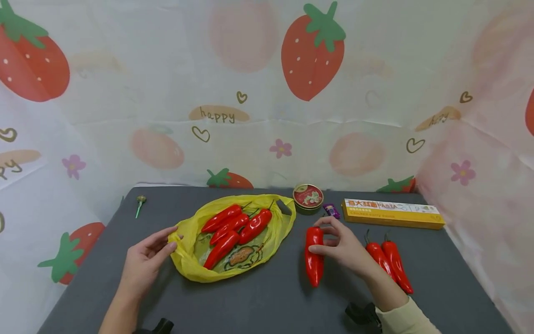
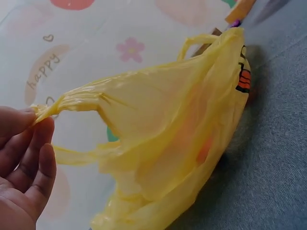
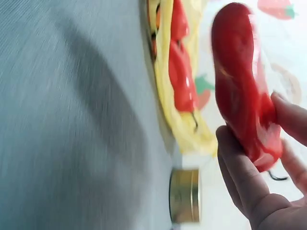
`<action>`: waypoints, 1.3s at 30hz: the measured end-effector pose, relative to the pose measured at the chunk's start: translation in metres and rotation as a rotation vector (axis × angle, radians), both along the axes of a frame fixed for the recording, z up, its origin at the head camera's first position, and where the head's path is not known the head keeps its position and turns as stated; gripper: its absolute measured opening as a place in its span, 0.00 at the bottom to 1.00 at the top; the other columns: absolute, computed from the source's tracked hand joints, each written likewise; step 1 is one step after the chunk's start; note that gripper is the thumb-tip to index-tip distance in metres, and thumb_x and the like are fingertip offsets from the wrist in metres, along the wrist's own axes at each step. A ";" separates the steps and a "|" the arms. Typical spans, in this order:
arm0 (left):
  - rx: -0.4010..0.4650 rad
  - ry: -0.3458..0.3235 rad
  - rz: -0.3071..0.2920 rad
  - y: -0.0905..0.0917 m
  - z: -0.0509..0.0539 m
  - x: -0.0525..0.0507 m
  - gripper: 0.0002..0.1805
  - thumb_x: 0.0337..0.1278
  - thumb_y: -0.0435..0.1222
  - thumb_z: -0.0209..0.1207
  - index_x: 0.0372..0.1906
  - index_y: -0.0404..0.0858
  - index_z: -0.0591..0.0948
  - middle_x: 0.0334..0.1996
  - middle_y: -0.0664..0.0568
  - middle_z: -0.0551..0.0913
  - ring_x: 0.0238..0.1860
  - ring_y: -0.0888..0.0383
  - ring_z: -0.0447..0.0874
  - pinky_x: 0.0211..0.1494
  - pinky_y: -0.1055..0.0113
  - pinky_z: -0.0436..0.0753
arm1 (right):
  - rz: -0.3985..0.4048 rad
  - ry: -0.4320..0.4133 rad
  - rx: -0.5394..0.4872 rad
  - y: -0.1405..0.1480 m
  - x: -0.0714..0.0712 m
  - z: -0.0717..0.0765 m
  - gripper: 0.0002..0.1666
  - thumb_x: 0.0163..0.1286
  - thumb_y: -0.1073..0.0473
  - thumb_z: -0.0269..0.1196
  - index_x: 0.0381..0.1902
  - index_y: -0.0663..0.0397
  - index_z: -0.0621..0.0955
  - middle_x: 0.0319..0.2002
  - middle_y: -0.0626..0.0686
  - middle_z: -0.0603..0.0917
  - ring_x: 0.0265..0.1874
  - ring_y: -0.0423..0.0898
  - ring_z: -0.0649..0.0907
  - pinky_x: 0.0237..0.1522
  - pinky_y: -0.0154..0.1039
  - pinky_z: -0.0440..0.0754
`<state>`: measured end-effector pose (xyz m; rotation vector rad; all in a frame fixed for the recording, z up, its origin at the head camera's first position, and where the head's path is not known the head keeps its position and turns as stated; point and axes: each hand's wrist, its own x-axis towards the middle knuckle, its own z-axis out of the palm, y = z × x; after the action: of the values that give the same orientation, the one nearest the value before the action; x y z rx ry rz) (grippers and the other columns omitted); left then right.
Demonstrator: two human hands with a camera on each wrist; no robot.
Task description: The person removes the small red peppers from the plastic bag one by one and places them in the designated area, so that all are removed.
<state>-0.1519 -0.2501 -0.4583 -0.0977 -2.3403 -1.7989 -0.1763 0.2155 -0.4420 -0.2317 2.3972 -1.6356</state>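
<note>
My left hand (image 1: 146, 260) pinches the left edge of a yellow plastic bag (image 1: 185, 232), whose mouth lies spread toward me. In the left wrist view the bag (image 2: 158, 115) stretches away from the thumb and fingers of my left hand (image 2: 24, 163). Several glossy red chili peppers (image 1: 223, 248) lie inside it. To the right of the bag, my right hand (image 1: 344, 246) holds another red chili pepper (image 1: 314, 264) near its stem end, raised off the table. The right wrist view shows this pepper (image 3: 237, 81) between the thumb and fingers, its shadow on the surface.
Two more red peppers (image 1: 390, 260) lie right of my right hand. Behind them is a yellow pasta box (image 1: 392, 215). A round tin (image 1: 308, 199) and a small purple packet (image 1: 331, 211) sit at the back. A small green-stemmed item (image 1: 139, 204) lies far left on the grey table (image 1: 250, 306).
</note>
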 end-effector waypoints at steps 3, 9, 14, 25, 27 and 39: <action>-0.017 -0.019 0.022 0.003 -0.002 -0.001 0.23 0.68 0.39 0.63 0.64 0.34 0.79 0.46 0.66 0.88 0.45 0.66 0.83 0.48 0.79 0.83 | -0.038 0.005 0.054 0.022 0.004 0.003 0.30 0.65 0.49 0.71 0.63 0.43 0.75 0.64 0.60 0.77 0.61 0.63 0.79 0.53 0.53 0.85; -0.014 -0.028 0.039 0.007 -0.010 0.000 0.23 0.67 0.36 0.64 0.64 0.33 0.79 0.48 0.66 0.87 0.45 0.67 0.82 0.48 0.80 0.82 | -0.045 0.005 0.142 0.060 0.010 0.008 0.31 0.69 0.47 0.67 0.67 0.44 0.75 0.66 0.62 0.73 0.64 0.69 0.74 0.52 0.53 0.85; -0.001 -0.019 0.026 0.007 -0.012 0.001 0.23 0.67 0.36 0.64 0.64 0.33 0.79 0.50 0.66 0.86 0.46 0.65 0.83 0.48 0.79 0.83 | -0.052 -0.011 0.183 0.076 0.011 0.007 0.36 0.65 0.46 0.71 0.69 0.44 0.73 0.63 0.63 0.76 0.62 0.67 0.77 0.46 0.49 0.87; 0.040 -0.008 -0.002 0.007 -0.014 0.001 0.22 0.67 0.34 0.63 0.63 0.30 0.79 0.47 0.64 0.88 0.45 0.67 0.84 0.47 0.78 0.84 | -0.109 0.026 0.367 0.085 0.010 0.004 0.40 0.59 0.43 0.75 0.66 0.47 0.75 0.62 0.64 0.77 0.56 0.65 0.83 0.42 0.50 0.88; 0.040 -0.009 0.000 0.007 -0.013 0.002 0.23 0.67 0.34 0.63 0.63 0.29 0.78 0.47 0.64 0.88 0.45 0.67 0.84 0.47 0.78 0.84 | -0.111 0.045 0.405 0.085 0.010 0.002 0.38 0.59 0.44 0.75 0.65 0.46 0.77 0.60 0.63 0.80 0.55 0.64 0.84 0.42 0.51 0.88; 0.007 -0.032 0.025 0.005 -0.011 0.003 0.23 0.68 0.37 0.63 0.64 0.33 0.79 0.53 0.62 0.86 0.46 0.67 0.84 0.48 0.78 0.83 | -0.061 0.182 0.609 0.085 0.011 -0.018 0.29 0.60 0.50 0.75 0.58 0.49 0.82 0.48 0.55 0.85 0.43 0.50 0.81 0.42 0.49 0.83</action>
<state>-0.1488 -0.2446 -0.4691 -0.0394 -2.3460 -1.8102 -0.1655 0.3002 -0.4597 -0.2016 2.9255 -0.8607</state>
